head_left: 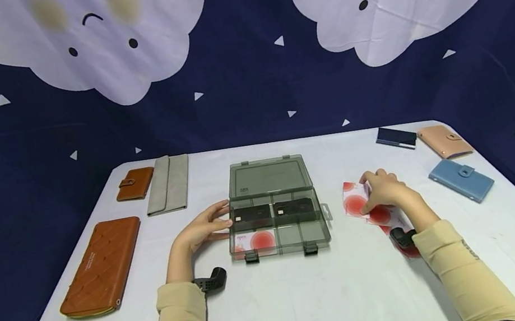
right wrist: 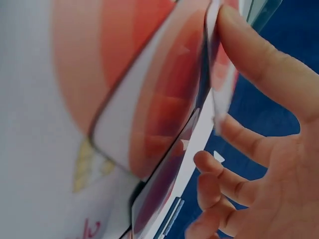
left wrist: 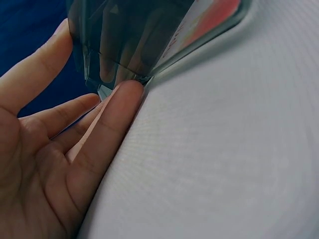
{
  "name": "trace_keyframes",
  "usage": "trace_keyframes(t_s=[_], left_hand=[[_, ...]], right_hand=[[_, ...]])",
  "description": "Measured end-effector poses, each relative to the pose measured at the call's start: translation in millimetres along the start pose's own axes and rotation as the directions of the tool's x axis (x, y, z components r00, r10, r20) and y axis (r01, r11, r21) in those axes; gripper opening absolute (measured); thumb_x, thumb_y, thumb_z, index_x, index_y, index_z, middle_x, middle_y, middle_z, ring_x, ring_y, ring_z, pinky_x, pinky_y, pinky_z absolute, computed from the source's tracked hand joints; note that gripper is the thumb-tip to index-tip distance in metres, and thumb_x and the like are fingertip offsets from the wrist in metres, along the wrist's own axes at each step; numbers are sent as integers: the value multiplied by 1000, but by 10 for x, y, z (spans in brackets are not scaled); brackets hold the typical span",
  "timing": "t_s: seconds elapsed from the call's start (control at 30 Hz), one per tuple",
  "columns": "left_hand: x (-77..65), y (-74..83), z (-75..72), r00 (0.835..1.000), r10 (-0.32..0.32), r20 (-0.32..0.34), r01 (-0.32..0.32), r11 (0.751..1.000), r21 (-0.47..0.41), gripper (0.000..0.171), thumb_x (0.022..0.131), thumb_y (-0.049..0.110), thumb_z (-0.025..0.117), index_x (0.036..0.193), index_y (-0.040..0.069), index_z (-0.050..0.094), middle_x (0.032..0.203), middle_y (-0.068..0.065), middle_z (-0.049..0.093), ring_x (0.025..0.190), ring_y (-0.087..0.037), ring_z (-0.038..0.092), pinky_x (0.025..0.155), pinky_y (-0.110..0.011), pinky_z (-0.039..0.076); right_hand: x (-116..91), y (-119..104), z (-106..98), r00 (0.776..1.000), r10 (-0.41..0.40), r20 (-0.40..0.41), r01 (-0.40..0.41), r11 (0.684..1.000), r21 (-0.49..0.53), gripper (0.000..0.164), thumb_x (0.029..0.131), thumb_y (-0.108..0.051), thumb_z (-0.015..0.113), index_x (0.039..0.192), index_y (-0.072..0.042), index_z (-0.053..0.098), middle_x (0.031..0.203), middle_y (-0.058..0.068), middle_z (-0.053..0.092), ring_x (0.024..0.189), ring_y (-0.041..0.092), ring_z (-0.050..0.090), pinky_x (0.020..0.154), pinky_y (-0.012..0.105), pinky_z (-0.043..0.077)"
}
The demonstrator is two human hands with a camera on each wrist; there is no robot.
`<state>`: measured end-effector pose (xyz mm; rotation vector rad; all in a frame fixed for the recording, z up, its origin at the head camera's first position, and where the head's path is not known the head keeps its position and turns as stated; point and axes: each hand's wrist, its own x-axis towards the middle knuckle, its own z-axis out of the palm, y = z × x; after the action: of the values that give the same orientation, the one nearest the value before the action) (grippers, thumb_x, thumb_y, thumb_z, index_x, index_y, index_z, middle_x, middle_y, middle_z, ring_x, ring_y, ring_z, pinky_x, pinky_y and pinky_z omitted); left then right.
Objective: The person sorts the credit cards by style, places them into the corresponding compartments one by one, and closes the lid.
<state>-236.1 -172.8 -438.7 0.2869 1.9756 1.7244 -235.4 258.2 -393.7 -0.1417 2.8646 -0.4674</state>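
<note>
A translucent grey-green divided plastic box (head_left: 300, 234) lies with its lid (head_left: 268, 175) open toward the back. Black cards (head_left: 252, 214) fill both back compartments, and a red-and-white card (head_left: 255, 240) lies in the front left one. At the box's left side, my left hand (head_left: 200, 232) touches the wall with extended fingers; its thumb and fingers (left wrist: 124, 99) meet the corner in the left wrist view. My right hand (head_left: 385, 189) pinches a red-and-white card (head_left: 354, 200) between thumb and fingers, right of the box. Under that hand, more such cards (head_left: 380, 215) lie overlapping, partly hidden by the wrist.
On the left are a large brown wallet (head_left: 103, 266), a small brown card holder (head_left: 136, 183) and a grey folding case (head_left: 168, 184). At the right stand a dark card case (head_left: 396, 138), a pink card holder (head_left: 444, 141) and a blue card holder (head_left: 461, 180).
</note>
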Motion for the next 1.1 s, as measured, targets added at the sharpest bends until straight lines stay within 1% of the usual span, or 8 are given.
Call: trace_keyframes(t_s=[0.13, 0.3, 0.47, 0.6, 0.7, 0.87, 0.97, 1.1], left_hand=[[-4, 4, 5, 1000, 1, 0, -1, 1000, 0, 75, 89, 10, 59, 148, 3, 14, 150, -23, 16, 126, -41, 37, 93, -43, 48], [-5, 6, 6, 1000, 3, 3, -3, 1000, 2, 75, 89, 10, 59, 148, 3, 13, 150, -23, 16, 127, -42, 36, 93, -43, 48], [2, 7, 3, 1000, 1, 1, -1, 1000, 8, 75, 88, 11, 60, 148, 4, 14, 150, -23, 16, 127, -41, 35, 93, -43, 48], [5, 6, 1, 1000, 1, 0, -1, 1000, 10, 75, 89, 10, 59, 148, 4, 14, 150, -23, 16, 127, -41, 36, 93, -42, 48], [4, 7, 3, 1000, 0, -2, 0, 1000, 9, 74, 89, 10, 59, 148, 4, 14, 150, -23, 16, 127, -41, 36, 93, -42, 48], [-2, 10, 4, 1000, 1, -2, -1, 1000, 8, 73, 89, 9, 58, 148, 3, 14, 150, -23, 16, 127, -41, 36, 93, -42, 48], [-4, 12, 6, 1000, 4, 0, -4, 1000, 7, 73, 90, 9, 57, 148, 3, 14, 150, -23, 16, 127, -42, 35, 93, -42, 48], [-4, 12, 8, 1000, 4, 1, -4, 1000, 8, 72, 90, 9, 57, 148, 3, 14, 150, -23, 16, 127, -42, 36, 93, -42, 48]], right_hand=[[30, 1, 9, 999, -14, -50, 17, 998, 54, 66, 68, -27, 78, 118, 0, 43, 99, 24, 54, 92, 44, 46, 73, 53, 38], [29, -19, 7, 998, -46, -52, 56, 978, 203, 57, 77, -13, 70, 120, 2, 35, 89, 19, 59, 78, 31, 54, 69, 44, 40], [21, -18, 18, 989, -116, -93, 143, 917, 372, 55, 81, 1, 62, 126, 6, 31, 82, 16, 53, 64, 19, 48, 55, 28, 41], [21, -55, -1, 980, -145, -136, 193, 854, 483, 55, 84, 1, 59, 130, 10, 29, 87, 14, 49, 67, 13, 45, 56, 23, 42], [-1, -146, -32, 975, -152, -161, 216, 803, 556, 44, 86, 0, 58, 120, 14, 35, 87, 12, 48, 69, 8, 46, 59, 20, 43], [-68, -383, -79, 966, -174, -191, 258, 720, 644, 28, 87, -1, 58, 107, 13, 43, 87, 6, 49, 73, 2, 47, 65, 17, 44], [-89, -527, -68, 954, -211, -212, 299, 699, 650, 29, 88, -2, 58, 111, 12, 48, 91, 8, 55, 78, 3, 51, 69, 16, 44], [-107, -712, -7, 935, -275, -221, 353, 704, 616, 27, 89, -3, 58, 113, 8, 56, 96, 14, 61, 84, 11, 55, 74, 20, 46]])
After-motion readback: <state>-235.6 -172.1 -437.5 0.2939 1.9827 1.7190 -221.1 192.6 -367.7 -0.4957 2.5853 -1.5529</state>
